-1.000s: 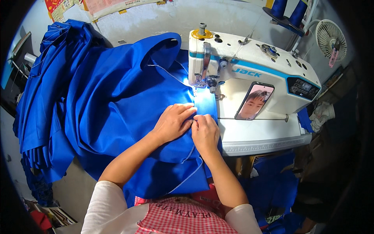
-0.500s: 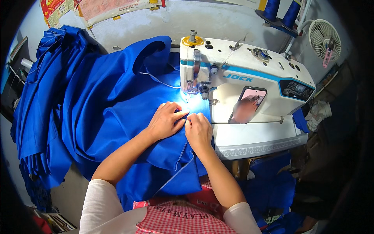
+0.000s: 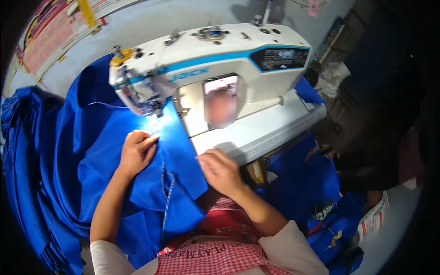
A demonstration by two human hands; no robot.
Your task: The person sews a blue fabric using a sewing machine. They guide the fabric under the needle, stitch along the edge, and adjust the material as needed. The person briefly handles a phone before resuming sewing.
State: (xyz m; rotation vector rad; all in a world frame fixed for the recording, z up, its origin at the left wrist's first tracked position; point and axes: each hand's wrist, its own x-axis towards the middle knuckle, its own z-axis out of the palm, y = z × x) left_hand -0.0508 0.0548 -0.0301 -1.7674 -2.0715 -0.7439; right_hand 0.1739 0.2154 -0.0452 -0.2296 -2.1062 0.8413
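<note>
A wide piece of blue fabric (image 3: 110, 156) lies under the lit needle area of a white sewing machine (image 3: 192, 75) and hangs over the front edge. My left hand (image 3: 139, 150) is closed on this cloth just in front of the needle, thumb and fingers together. Farther right, my right hand (image 3: 221, 173) is beside the fabric's right edge, at the front of the machine bed. Its fingers look curled but are smeared by motion, so whether they grip anything is unclear. A pale stitched seam runs down the cloth between my hands.
A phone (image 3: 221, 101) leans against the machine's body above the white bed (image 3: 250, 137). Bunched blue fabric (image 3: 23, 151) hangs at the left. More blue cloth (image 3: 298, 174) lies below the bed at the right. Papers (image 3: 50, 39) are fixed to the wall behind.
The view has swung right, so the machine appears farther left and tilted. My right hand has parted from my left and moved toward the fabric's right edge. My left hand stays by the needle.
</note>
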